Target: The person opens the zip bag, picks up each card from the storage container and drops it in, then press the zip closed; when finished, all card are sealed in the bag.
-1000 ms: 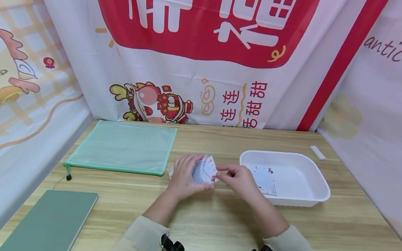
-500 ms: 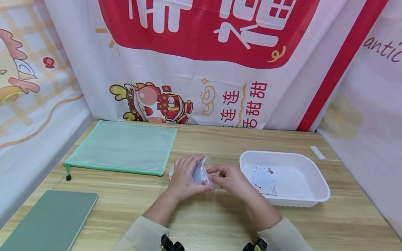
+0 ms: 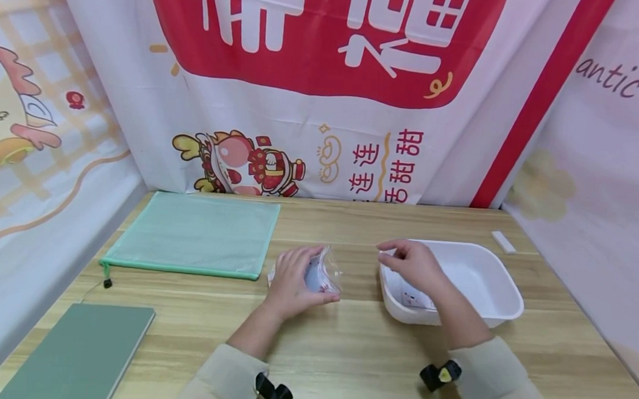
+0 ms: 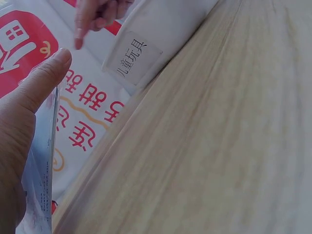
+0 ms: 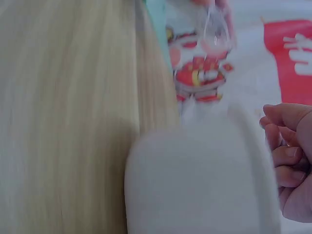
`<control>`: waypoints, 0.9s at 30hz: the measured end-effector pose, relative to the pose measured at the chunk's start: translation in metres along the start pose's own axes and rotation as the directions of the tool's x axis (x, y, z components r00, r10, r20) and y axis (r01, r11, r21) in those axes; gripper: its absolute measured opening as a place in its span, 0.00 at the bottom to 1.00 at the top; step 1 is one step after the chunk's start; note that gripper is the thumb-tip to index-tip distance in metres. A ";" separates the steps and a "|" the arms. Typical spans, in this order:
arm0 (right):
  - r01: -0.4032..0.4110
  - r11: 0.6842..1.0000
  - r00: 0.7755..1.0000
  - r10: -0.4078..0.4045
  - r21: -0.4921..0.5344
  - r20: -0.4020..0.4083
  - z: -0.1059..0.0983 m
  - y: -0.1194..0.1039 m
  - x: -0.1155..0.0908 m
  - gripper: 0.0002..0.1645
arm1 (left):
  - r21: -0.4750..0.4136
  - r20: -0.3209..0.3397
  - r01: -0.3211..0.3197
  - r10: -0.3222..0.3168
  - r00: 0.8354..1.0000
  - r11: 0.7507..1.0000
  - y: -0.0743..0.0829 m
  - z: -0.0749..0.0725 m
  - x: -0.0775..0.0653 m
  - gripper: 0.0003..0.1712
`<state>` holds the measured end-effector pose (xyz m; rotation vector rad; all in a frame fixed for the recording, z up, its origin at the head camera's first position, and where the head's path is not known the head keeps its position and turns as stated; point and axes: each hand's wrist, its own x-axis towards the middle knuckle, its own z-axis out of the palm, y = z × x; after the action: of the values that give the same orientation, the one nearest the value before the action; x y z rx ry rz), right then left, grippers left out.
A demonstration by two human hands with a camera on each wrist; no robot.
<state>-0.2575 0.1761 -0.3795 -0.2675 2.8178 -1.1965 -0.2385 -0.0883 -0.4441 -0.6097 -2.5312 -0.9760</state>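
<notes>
My left hand (image 3: 295,280) grips a clear plastic packet (image 3: 316,275) holding pale blue printed sheets, its transparent mouth facing right. The left wrist view shows the packet (image 4: 43,170) edge-on behind the thumb. At the left rim of the white plastic tray (image 3: 490,277) hovers my right hand (image 3: 411,266), with nothing visible in its fingers. Loosely bent fingers of the right hand (image 5: 292,151) stand beside the tray wall (image 5: 195,180) in the right wrist view. A printed sheet (image 3: 416,298) lies in the tray, partly hidden by the right hand and forearm.
A green mesh zip pouch (image 3: 196,235) lies at the back left. Nearer the front left is a grey-green notebook (image 3: 79,349). A small white bar (image 3: 503,242) lies behind the tray. Printed cloth (image 3: 323,145) hangs along the table's back edge.
My right hand first moved a white printed sheet into the packet's mouth, then let go and went right to the tray. The left hand kept its hold in place.
</notes>
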 end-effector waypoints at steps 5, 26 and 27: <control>-0.152 0.980 0.986 0.159 -0.132 0.044 -0.025 0.036 0.012 0.24 | 0.000 -0.003 -0.005 0.005 1.000 1.000 0.001 0.000 0.000 0.56; -0.161 0.909 0.956 0.240 -0.385 0.167 -0.031 0.094 0.030 0.38 | 0.000 0.019 0.019 -0.019 1.000 1.000 0.001 0.000 0.000 0.57; -0.159 0.907 0.957 0.239 -0.390 0.166 -0.030 0.094 0.030 0.37 | -0.001 0.018 0.019 -0.019 1.000 1.000 0.001 0.000 0.000 0.57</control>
<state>-0.3035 0.2560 -0.4260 -0.1085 2.7780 -0.5484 -0.2386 -0.0874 -0.4435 -0.5981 -2.5570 -0.9828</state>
